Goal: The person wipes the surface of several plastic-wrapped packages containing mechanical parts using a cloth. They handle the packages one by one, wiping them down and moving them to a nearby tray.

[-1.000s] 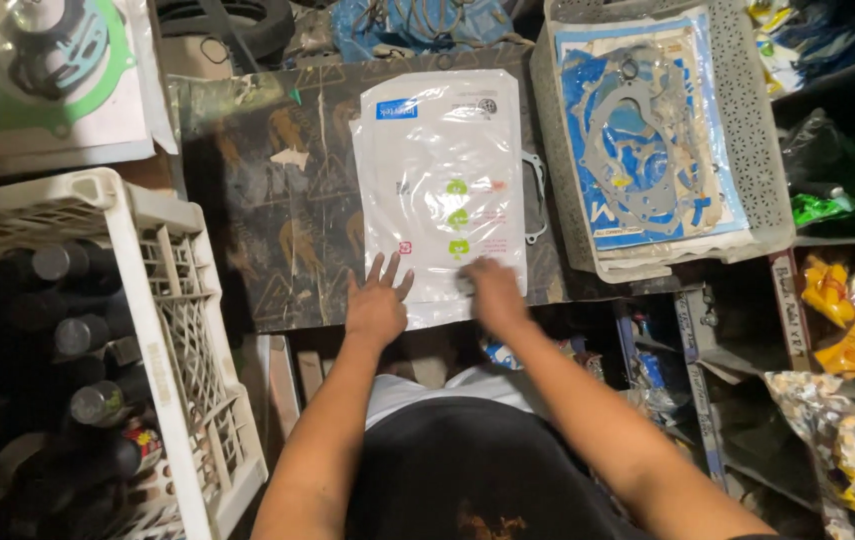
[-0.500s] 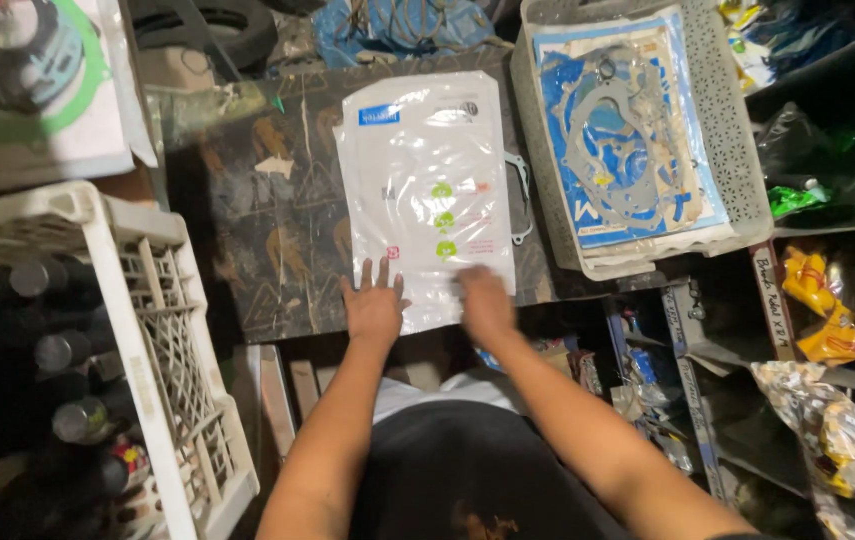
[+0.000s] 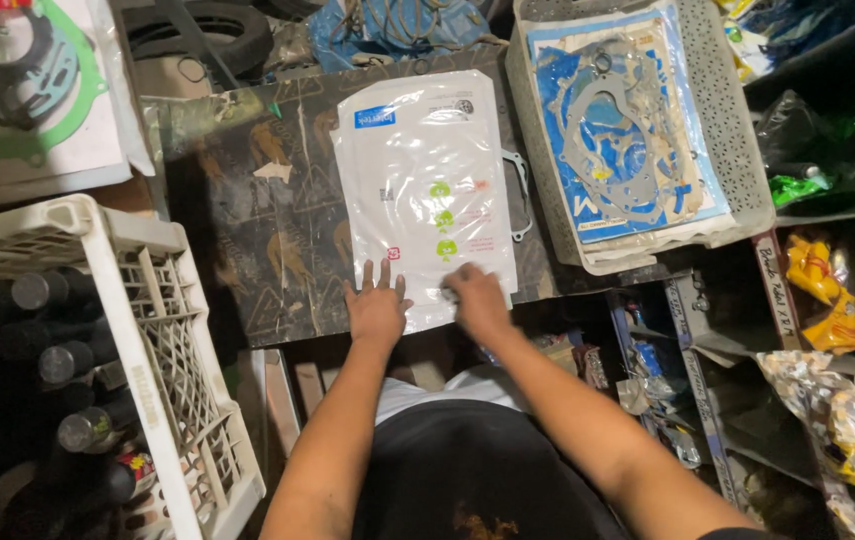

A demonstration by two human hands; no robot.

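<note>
Since a second ago the right hand (image 3: 475, 298) has drawn in from the packet's middle to its near right corner, while the left hand (image 3: 377, 308) has stayed flat on the near left edge. Largest is the dark counter (image 3: 237, 200), patterned and worn, which carries a clear plastic packet (image 3: 425, 180) lying flat at its centre with a blue label at the far end and green marks down the middle. At the near left stands a white plastic crate (image 3: 162, 330) full of dark bottles (image 3: 39, 292). At the far right sits a grey basket (image 3: 722, 120) holding a blue and white gasket pack (image 3: 617, 120). The left hand presses the packet with fingers spread wide; the right hand is loosely curled on the packet's corner, and whether it pinches the plastic cannot be told.
</note>
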